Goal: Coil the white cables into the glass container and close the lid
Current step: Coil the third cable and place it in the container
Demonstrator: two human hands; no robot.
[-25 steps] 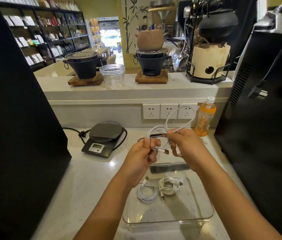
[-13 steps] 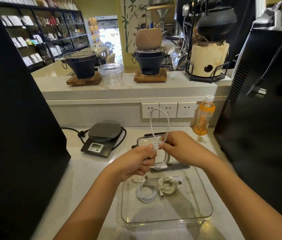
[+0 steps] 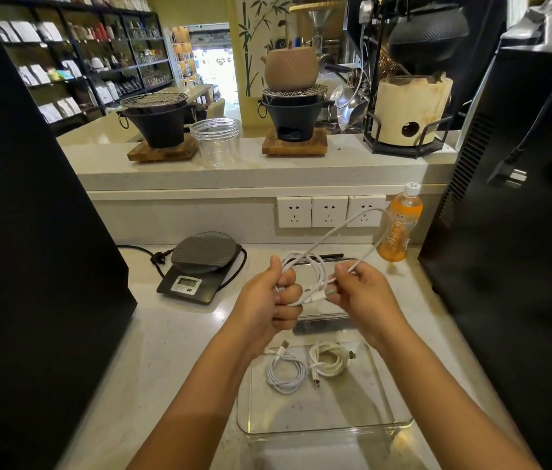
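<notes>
The person stands at the counter (image 3: 172,351) and holds a white cable (image 3: 318,266) above the glass container (image 3: 400,424). The left hand (image 3: 272,300) is closed around the coiled part of the cable, with the thumb up. The right hand (image 3: 364,296) pinches the cable near its plug, and a long loop goes up toward the wall sockets (image 3: 330,212) and the orange bottle (image 3: 400,228). Inside the container lie two coiled cables side by side, a white one (image 3: 284,371) on the left and a cream one (image 3: 330,359) on the right. A black scale (image 3: 200,266) stands to the left of the hands.
</notes>
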